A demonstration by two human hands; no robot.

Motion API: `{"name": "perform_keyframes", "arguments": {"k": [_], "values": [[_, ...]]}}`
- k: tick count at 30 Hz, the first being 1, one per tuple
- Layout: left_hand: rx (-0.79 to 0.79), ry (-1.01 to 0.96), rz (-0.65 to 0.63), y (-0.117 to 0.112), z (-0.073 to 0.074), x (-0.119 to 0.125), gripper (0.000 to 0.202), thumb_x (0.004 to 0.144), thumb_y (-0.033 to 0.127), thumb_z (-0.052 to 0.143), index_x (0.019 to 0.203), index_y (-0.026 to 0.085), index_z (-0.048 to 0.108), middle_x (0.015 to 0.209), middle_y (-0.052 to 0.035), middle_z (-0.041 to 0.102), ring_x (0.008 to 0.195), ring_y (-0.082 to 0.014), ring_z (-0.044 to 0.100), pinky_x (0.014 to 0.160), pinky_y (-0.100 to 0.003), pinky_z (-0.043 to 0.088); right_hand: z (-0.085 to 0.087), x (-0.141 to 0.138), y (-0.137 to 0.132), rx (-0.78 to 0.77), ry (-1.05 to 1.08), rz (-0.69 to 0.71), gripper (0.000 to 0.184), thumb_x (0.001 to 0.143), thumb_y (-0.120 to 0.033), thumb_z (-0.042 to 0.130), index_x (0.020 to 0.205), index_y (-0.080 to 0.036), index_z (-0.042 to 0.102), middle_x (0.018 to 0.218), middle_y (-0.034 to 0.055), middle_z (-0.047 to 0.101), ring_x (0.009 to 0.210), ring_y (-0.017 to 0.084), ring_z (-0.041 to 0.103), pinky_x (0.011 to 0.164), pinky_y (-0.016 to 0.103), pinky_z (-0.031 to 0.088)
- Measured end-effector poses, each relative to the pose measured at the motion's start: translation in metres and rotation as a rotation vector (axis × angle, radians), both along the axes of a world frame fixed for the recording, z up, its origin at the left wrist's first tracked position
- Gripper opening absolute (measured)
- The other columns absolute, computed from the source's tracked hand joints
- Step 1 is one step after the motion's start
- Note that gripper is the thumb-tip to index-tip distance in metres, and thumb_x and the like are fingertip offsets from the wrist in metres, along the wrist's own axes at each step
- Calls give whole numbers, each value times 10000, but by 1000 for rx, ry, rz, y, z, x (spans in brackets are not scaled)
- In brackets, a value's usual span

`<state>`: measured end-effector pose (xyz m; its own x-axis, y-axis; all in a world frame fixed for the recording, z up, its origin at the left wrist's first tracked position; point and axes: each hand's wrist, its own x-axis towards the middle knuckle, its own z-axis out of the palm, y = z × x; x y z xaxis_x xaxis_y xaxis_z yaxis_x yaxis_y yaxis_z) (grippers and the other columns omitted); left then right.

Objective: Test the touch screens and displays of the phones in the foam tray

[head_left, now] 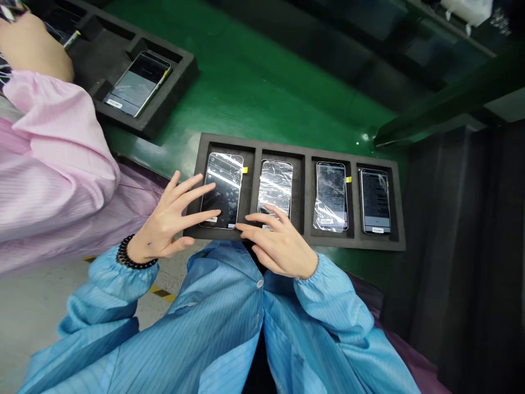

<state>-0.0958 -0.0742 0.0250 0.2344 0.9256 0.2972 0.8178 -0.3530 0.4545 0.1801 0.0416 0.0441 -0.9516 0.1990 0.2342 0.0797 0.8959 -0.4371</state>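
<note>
Four phones in a foam tray (303, 150) at the near edge of the surface (254, 82).
The left hand (172, 221), fingers spread apart, lies on the first phone (225, 183) at the tray's left end; the right hand (281, 246), fingers slightly apart and holding nothing, touches the near end of the second phone (275, 183). Both wear wrinkled film, the third phone (331, 194) too; the fourth phone (375, 200) looks smooth.

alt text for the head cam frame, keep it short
A person's left hand lies spread on the leftmost phone of four smartphones in a black foam tray; the right hand touches the lower edge of the second phone. The tray sits on a green surface, with a co-worker's pink sleeve at the left.
</note>
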Motion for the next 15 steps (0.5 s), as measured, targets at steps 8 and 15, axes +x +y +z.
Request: {"name": "perform_keyframes", "arguments": {"k": [8,15], "values": [[-25,56,203,9,2,9,709,981,617,104,1213,300,695,1633,36,346,1561,-284,234,1304,-655,65,-3,-11,-5,0,26,-9,270,969,-181,443,1163,-181,631,1233,35,740,1266,227,578,1253,527,299],[113,25,145,16,-11,6,540,1005,515,214,1282,337,642,1662,46,285,1565,-277,233,1296,-661,83,4,21,7,4,96,-246,224,957,-144,449,1068,-200,635,1100,22,772,1143,214,637,1213,505,325]]}}
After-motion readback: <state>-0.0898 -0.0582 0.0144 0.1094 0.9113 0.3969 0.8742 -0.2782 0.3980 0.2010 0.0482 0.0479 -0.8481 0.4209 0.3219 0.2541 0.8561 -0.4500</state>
